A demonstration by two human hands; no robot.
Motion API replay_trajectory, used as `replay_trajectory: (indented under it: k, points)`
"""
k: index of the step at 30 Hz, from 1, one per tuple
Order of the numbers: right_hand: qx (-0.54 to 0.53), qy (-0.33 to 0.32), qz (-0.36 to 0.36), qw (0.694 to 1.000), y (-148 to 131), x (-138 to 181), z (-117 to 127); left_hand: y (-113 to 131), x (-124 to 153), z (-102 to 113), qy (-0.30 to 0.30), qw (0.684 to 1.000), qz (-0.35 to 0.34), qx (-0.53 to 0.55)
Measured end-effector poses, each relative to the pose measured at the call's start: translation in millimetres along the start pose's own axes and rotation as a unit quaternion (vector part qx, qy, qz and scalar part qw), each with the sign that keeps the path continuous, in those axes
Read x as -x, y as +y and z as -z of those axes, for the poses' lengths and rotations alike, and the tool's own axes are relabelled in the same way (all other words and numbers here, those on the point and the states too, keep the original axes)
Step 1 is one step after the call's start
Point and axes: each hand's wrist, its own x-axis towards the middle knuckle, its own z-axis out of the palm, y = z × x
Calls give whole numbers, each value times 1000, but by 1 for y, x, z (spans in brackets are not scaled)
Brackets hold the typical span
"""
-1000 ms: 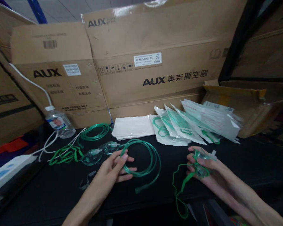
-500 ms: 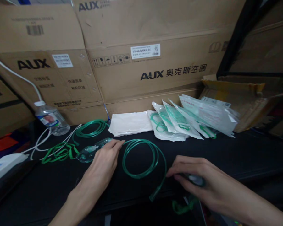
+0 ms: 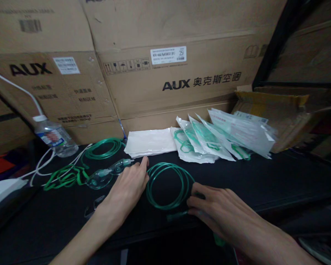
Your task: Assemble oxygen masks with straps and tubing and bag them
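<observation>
A coil of green clear tubing (image 3: 168, 207) lies on the black table between my hands. My left hand (image 3: 131, 184) is closed at the coil's left edge, its fingertips on the tubing and one finger raised. My right hand (image 3: 212, 206) pinches the tubing at the coil's right side, near the tube's end connector (image 3: 177, 216), which is blurred. A bit of green strap (image 3: 219, 240) hangs below my right hand; what else its palm holds is hidden. Left of my left hand rest a clear mask with its fitting (image 3: 100, 179) and a tangled green strap (image 3: 67, 177).
Behind lie a second green tubing coil (image 3: 103, 149), white pouches (image 3: 151, 142) and several clear bags with green contents (image 3: 209, 143). At left are a plastic bottle (image 3: 55, 138), white cables and a power strip (image 3: 5, 191). Tall cardboard boxes (image 3: 132, 95) stand at the back.
My right hand has moved left, to the coil, and holds the tubing near its end. The end connector has swung up and now points left. The view has shifted slightly.
</observation>
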Motion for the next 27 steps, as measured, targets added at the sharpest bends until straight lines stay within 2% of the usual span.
replay_trajectory:
  k: [2,4,10,14,20,23,27]
  points:
    - [3,3,3,1000,-3,-2,-1,5,6,8,-45,999,12,15]
    - [4,6,0,1000,-5,-3,-2,6,15,12,-61,997,10,56]
    - [3,21,1,1000,-9,-4,-2,-17,52,3,-24,976,-34,213]
    - [-9,32,3,999,-9,-2,-1,-25,61,-5,24,957,-76,280]
    - [-30,35,3,999,-7,0,-7,-13,56,-16,61,961,-105,248]
    - [-41,37,1,998,-10,-1,-6,-4,59,-13,39,965,-117,233]
    - [-42,28,-8,999,-17,-5,-2,10,64,-6,54,956,-104,267]
